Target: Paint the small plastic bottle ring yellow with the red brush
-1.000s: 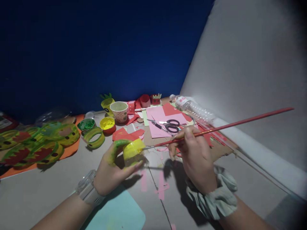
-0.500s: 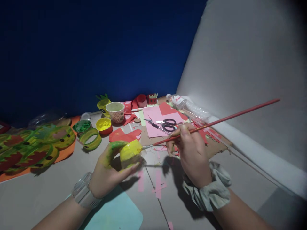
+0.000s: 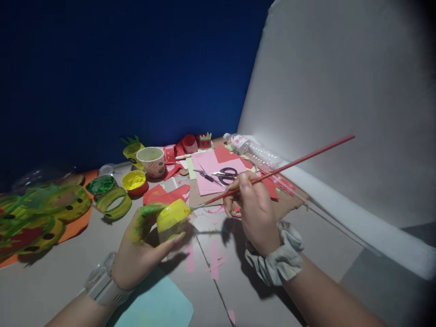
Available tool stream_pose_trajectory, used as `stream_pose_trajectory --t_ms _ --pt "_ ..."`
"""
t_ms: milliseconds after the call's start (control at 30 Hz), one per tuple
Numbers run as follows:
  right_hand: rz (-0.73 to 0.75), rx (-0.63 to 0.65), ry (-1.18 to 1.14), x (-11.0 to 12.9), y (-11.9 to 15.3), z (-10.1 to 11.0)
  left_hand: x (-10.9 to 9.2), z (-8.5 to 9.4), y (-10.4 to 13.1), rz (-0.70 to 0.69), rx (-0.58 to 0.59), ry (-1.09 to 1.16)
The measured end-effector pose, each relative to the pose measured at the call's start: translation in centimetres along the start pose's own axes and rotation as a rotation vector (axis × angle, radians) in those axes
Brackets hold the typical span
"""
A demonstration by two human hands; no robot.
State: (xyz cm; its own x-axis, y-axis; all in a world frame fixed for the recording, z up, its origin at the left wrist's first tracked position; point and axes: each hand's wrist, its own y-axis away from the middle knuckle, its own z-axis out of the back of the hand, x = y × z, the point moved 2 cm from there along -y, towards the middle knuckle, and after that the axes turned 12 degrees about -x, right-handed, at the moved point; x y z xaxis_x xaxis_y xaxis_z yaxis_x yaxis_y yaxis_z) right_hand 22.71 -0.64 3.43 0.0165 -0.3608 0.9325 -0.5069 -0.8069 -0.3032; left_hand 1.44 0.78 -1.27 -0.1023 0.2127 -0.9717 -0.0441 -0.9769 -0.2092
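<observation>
Head view shows my left hand (image 3: 136,254) with its fingers wrapped around a small paper ring painted yellow (image 3: 171,220) above the worktop (image 3: 51,281). My right hand (image 3: 254,213) pinches a long red paintbrush (image 3: 279,170) with its tip at the ring. I judge the ring mostly covered, only touch-ups left.

Dim corner, craft clutter on the floor

Deep blue wall (image 3: 119,68) at the back, pale grey wall (image 3: 340,91) on the right with a white baseboard (image 3: 357,211), and a grey cardboard-looking floor (image 3: 323,254), everything pretty dark overall.
</observation>
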Motion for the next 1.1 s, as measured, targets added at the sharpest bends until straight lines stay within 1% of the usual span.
stream_pose_trajectory --t_ms 300,433,567,733,933,1100 --pt "0.001 -0.006 0.013 -0.1 -0.1 0.0 0.2 0.1 0.1 -0.037 0.01 0.037" --pt "0.001 0.005 0.011 -0.1 -0.2 0.1 -0.2 0.0 0.1 -0.067 0.003 0.044" --pt "-0.02 0.004 0.008 -0.3 -0.3 0.0 -0.6 0.0 0.0 -0.045 0.016 0.06" --pt "-0.082 0.012 -0.035 -0.8 -0.6 -0.1 -0.6 0.0 -0.2 -0.065 0.003 0.081" --pt "-0.218 -0.002 -0.069 -2.0 -1.1 0.0 -0.9 -0.1 -0.2 -0.097 -0.022 0.061" --pt "-0.262 0.01 -0.07 -2.6 -1.3 -0.2 -1.3 -0.2 -0.1 -0.117 -0.038 0.062"
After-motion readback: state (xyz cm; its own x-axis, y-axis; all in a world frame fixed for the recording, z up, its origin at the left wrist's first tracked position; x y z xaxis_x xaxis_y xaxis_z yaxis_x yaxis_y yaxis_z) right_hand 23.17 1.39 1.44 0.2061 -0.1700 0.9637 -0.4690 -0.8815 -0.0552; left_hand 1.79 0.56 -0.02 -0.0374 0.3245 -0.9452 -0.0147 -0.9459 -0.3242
